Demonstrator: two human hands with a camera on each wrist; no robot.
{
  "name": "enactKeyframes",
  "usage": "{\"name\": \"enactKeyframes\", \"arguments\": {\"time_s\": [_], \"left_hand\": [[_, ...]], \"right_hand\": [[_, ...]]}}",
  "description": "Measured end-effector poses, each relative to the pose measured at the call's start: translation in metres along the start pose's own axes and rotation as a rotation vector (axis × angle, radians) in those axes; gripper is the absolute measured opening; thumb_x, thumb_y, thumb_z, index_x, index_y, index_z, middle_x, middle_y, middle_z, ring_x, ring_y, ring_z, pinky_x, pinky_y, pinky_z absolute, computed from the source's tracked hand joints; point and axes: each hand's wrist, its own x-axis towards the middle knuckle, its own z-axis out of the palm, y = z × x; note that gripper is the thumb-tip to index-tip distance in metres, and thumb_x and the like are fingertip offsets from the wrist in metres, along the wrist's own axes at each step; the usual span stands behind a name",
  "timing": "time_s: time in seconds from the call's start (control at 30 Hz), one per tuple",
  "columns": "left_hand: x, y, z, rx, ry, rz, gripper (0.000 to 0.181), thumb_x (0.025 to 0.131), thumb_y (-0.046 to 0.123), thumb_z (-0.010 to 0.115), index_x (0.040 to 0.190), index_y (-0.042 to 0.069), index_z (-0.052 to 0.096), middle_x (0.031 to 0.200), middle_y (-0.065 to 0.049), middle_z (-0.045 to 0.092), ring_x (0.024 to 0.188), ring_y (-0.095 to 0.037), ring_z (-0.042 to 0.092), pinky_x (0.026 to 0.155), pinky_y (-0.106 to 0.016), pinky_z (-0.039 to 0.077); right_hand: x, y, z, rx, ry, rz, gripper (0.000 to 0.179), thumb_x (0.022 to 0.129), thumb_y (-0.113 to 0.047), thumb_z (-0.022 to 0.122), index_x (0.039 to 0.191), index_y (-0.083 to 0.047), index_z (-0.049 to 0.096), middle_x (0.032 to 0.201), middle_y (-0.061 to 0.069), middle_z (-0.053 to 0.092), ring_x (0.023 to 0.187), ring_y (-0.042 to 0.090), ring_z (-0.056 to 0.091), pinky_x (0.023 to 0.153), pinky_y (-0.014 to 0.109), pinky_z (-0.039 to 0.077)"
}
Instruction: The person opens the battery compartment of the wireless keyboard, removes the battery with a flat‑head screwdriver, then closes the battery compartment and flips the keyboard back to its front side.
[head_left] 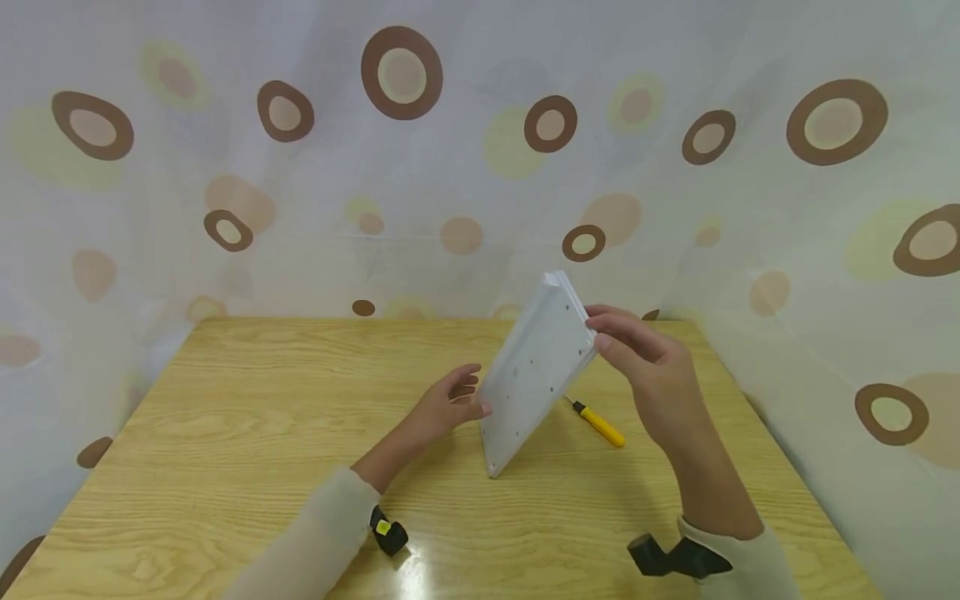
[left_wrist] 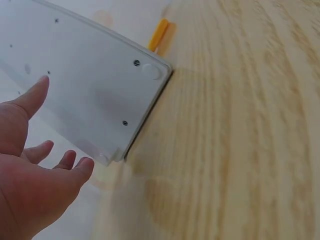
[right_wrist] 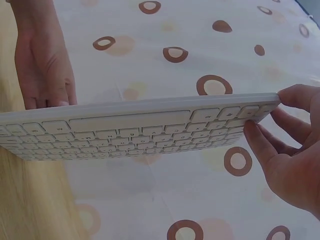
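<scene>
And here's the white keyboard (head_left: 525, 375), between the two hands, tilted steeply with its low end on the wooden table (head_left: 300, 400) and its other end up at the right hand (head_left: 663, 383). That right hand has the raised end pinched, thumb on one side, fingers on the other. Over to the left hand (head_left: 435, 412): fingers loosely spread and parted, thumb alongside the underside near the low end; whether it touches, I can't tell. Look at the casing now! Small dark screws (left_wrist: 136, 63) sit in its underside, one beside a round pad (left_wrist: 152, 71) at a corner near the left hand. Round the other side, rows of white keys (right_wrist: 131, 121) fill the frame, running from the right hand's fingers toward the left hand. On the table, just left of and below the right hand, lies a yellow-handled tool (head_left: 602, 426), its thin shaft pointing toward the keyboard. Beyond both hands hangs a ring-patterned cloth (head_left: 465, 175).
</scene>
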Motion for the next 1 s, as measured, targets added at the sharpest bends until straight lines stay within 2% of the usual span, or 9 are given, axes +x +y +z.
{"name": "enactKeyframes", "arguments": {"time_s": [0.27,0.43,0.53,0.67,0.83,1.0], "left_hand": [[-0.002,-0.012,0.005,-0.002,-0.024,-0.057,0.08,0.09,0.028,0.078,0.157,0.017,0.034,0.157,-0.013,0.039,0.147,-0.039,0.035,0.117,-0.056,0.031],[-0.002,-0.014,0.006,0.007,-0.103,-0.021,0.084,0.089,0.022,0.078,0.158,0.013,0.031,0.161,-0.011,0.032,0.15,-0.037,0.03,0.12,-0.054,0.027],[-0.001,-0.013,0.008,0.072,-0.136,-0.004,0.092,0.087,0.024,0.081,0.159,0.012,0.026,0.163,-0.012,0.024,0.151,-0.036,0.026,0.121,-0.052,0.025],[-0.003,-0.012,0.01,0.178,-0.15,-0.028,0.107,0.081,0.032,0.086,0.161,0.016,0.017,0.162,-0.013,0.013,0.149,-0.034,0.024,0.121,-0.051,0.025],[-0.006,-0.012,0.01,0.325,-0.142,-0.029,0.117,0.077,0.04,0.088,0.162,0.015,0.011,0.161,-0.014,0.013,0.143,-0.032,0.027,0.118,-0.051,0.028],[-0.01,-0.011,0.009,0.46,-0.101,-0.01,0.122,0.072,0.042,0.091,0.162,0.016,0.013,0.162,-0.014,0.014,0.143,-0.034,0.026,0.116,-0.052,0.032]], "right_hand": [[-0.003,0.011,-0.011,0.082,0.013,-0.005,0.026,0.102,-0.012,0.06,0.12,0.007,0.064,0.135,0.007,0.06,0.131,0.021,0.05,0.103,0.02,0.045],[-0.007,0.014,-0.016,0.11,0.022,-0.015,0.024,0.103,-0.01,0.057,0.12,0.005,0.064,0.135,0.005,0.06,0.13,0.02,0.05,0.103,0.02,0.045],[-0.009,0.016,-0.019,0.143,0.029,-0.026,0.023,0.103,-0.007,0.056,0.12,0.005,0.065,0.134,0.005,0.06,0.128,0.02,0.052,0.104,0.022,0.046],[-0.011,0.02,-0.026,0.156,0.03,-0.032,0.026,0.103,-0.006,0.054,0.124,0.006,0.063,0.134,0.005,0.06,0.126,0.018,0.054,0.103,0.022,0.046],[-0.017,0.03,-0.038,0.117,-0.008,-0.037,0.033,0.104,-0.005,0.051,0.134,0.01,0.056,0.139,0.006,0.056,0.126,0.015,0.055,0.102,0.021,0.047],[-0.023,0.037,-0.045,0.073,-0.008,0.038,0.038,0.104,-0.009,0.053,0.138,0.008,0.054,0.144,0.005,0.054,0.127,0.013,0.055,0.101,0.02,0.047]]}}
